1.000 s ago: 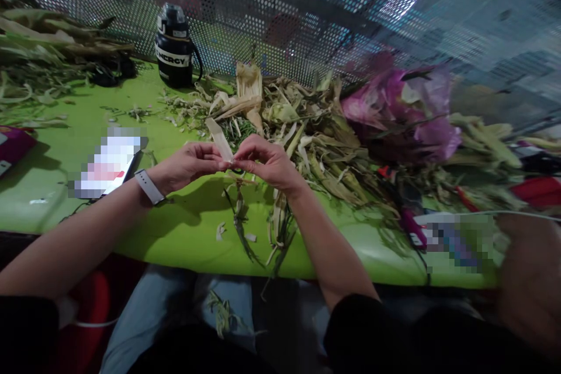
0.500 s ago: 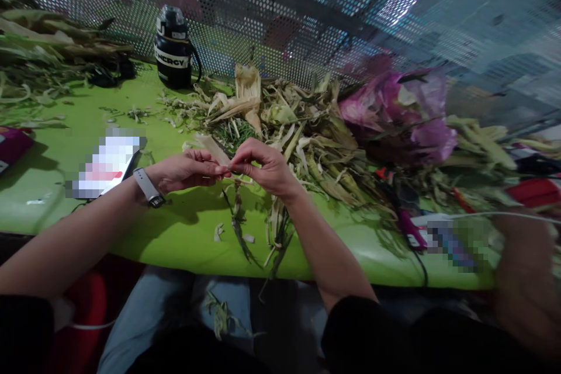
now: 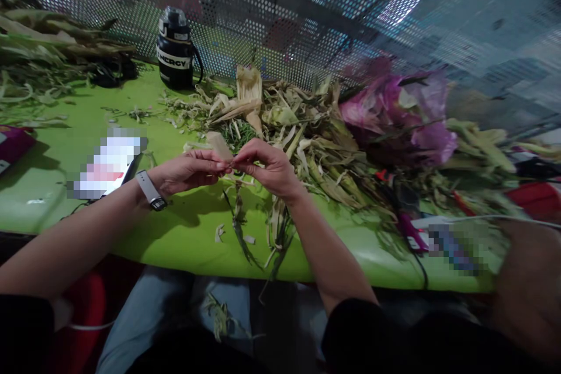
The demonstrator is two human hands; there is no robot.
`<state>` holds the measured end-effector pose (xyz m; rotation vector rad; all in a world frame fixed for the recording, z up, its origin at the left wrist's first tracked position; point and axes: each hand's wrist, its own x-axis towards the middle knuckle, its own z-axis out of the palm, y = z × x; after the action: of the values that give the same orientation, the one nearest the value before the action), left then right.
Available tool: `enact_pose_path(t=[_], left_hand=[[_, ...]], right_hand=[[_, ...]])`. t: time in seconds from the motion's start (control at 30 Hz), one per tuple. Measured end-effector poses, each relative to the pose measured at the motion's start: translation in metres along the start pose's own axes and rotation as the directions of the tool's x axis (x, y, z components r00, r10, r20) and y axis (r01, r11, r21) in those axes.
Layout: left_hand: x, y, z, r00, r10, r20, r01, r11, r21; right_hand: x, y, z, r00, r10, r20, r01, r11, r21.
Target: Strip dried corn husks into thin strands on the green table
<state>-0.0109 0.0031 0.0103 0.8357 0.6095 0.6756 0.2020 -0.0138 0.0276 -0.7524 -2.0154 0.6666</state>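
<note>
A pale strip of corn husk [image 3: 218, 145] stands up between my two hands above the green table [image 3: 184, 234]. My left hand [image 3: 199, 168], with a watch at its wrist, pinches the strip's lower end between thumb and fingers. The fingertips of my right hand [image 3: 263, 166] are pinched at the same end, touching those of the left. Below them lie tied bundles of husk strips [image 3: 277, 225] with green stems, near the table edge. Behind the hands spreads a heap of dry corn husks [image 3: 324, 152].
A black bottle [image 3: 175, 52] stands at the back by a perforated metal screen [image 3: 272, 6]. A lit phone [image 3: 109, 166] lies left. To the right are a pink plastic bag [image 3: 403, 111], a second phone [image 3: 456, 251] with a cable, and another person's arm [image 3: 530, 280].
The husk strip now stands more upright and shows its broad face. Both hands stay together in nearly the same place, fingertips shifted slightly.
</note>
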Motion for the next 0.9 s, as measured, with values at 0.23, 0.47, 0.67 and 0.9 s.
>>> enact_pose_path(t=[0.23,0.47,0.67,0.9], left_hand=[[0.002,-0.004,0.005,0.998,0.046,-0.042,-0.051,0.991,-0.123],[0.003,-0.014,0.012,0.979,0.154,-0.131,-0.172,0.975,-0.138],[0.003,-0.017,0.015,0.961,0.235,-0.149,-0.244,0.968,-0.051],[0.004,-0.018,0.013,0.94,0.319,-0.123,-0.302,0.943,0.138]], right_hand=[[-0.001,0.003,0.015,0.992,-0.029,-0.126,0.009,0.988,-0.157],[-0.004,0.009,0.026,0.974,0.051,-0.219,-0.108,0.96,-0.257],[-0.004,0.008,0.028,0.968,0.077,-0.241,-0.137,0.96,-0.244],[-0.003,0.009,0.03,0.951,0.182,-0.251,-0.227,0.96,-0.164]])
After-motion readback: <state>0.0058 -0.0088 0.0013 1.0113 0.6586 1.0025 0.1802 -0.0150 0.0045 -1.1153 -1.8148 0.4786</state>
